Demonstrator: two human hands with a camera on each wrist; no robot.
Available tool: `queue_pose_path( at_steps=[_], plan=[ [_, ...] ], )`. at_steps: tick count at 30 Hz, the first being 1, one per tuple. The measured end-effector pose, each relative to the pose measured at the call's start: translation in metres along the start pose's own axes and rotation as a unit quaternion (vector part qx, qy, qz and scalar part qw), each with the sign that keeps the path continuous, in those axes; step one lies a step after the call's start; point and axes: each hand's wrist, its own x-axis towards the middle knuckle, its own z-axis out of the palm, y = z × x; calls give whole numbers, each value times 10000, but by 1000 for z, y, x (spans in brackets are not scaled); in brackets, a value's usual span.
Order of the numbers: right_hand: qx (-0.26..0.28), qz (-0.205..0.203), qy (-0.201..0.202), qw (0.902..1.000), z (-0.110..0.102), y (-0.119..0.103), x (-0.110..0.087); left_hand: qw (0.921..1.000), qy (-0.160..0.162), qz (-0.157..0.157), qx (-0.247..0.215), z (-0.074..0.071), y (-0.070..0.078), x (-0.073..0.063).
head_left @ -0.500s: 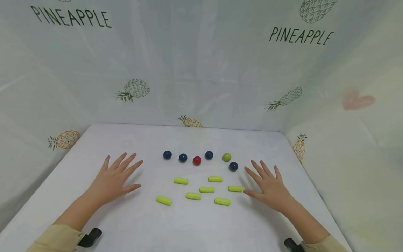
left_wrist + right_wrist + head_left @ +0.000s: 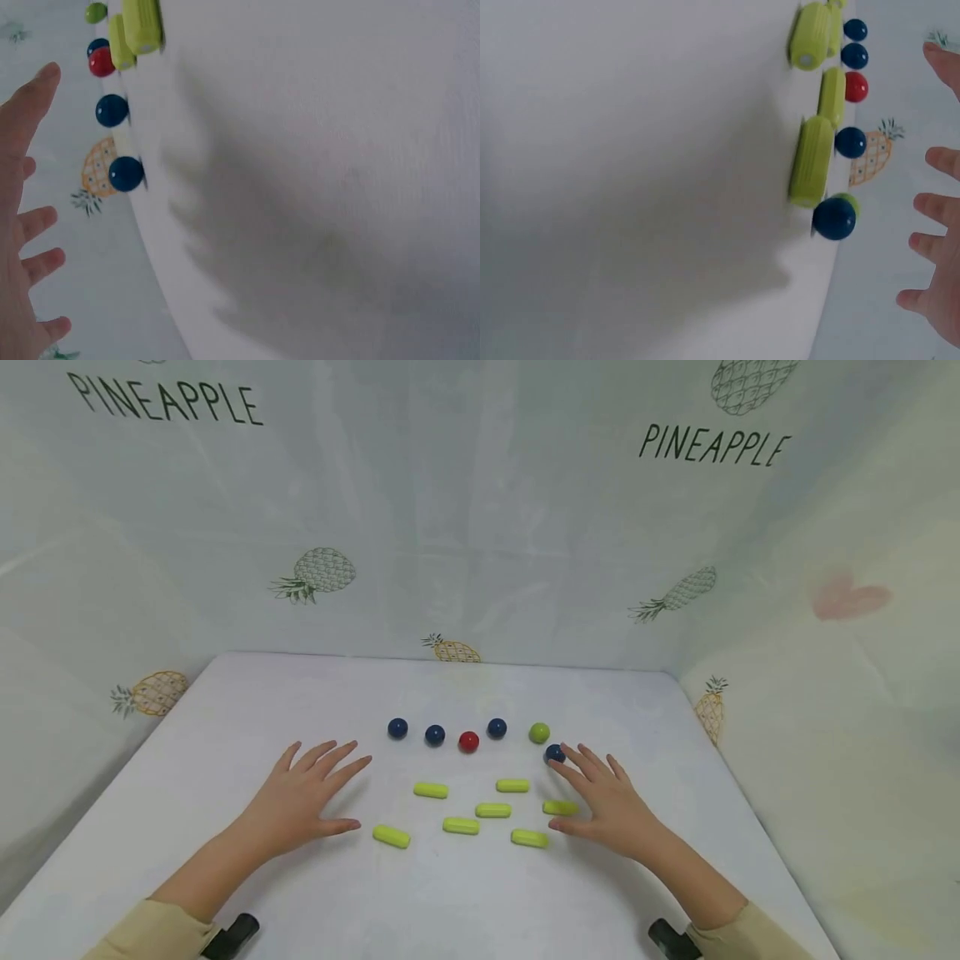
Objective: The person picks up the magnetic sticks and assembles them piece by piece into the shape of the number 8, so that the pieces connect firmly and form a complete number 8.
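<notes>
My left hand [image 2: 298,806] hovers over the left of the table, fingers spread, holding nothing. Nearest to it lies a yellow-green ridged stick [image 2: 391,837], just right of the thumb. My right hand [image 2: 611,808] is also held above the table with spread fingers and no object in it. From the head view its fingertips overlap a blue ball [image 2: 553,752], and its thumb is near another yellow-green stick [image 2: 560,807]; contact cannot be made out. Between the hands are several more such sticks [image 2: 492,810]. Behind them sit a red ball [image 2: 468,742], a green ball [image 2: 539,732] and more blue balls [image 2: 435,735].
A white tabletop [image 2: 450,902] carries everything. Pale curtains [image 2: 480,527] printed with pineapples and lettering hang behind it and along both sides. Black devices [image 2: 232,937] are strapped at both wrists, by the beige sleeves.
Both hands have moved inward, the left to the right and slightly nearer me, the right to the left. The balls and sticks lie where they were.
</notes>
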Motion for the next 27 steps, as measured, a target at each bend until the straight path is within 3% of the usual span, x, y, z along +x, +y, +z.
queue_pose_path(
  at_steps=[7, 18, 27],
  plan=[
    [346, 88, -279, 9990, 4, -17, 12, 9989, 202, 395, -169, 6, 9, 5],
    [1488, 65, -725, 9862, 15, -43, 31, 9966, -225, 567, -553, 11, 24, 13],
    [1646, -219, -1146, 9794, 27, -59, 47, 9944, -474, 716, -620, 18, 29, 18]
  ],
)
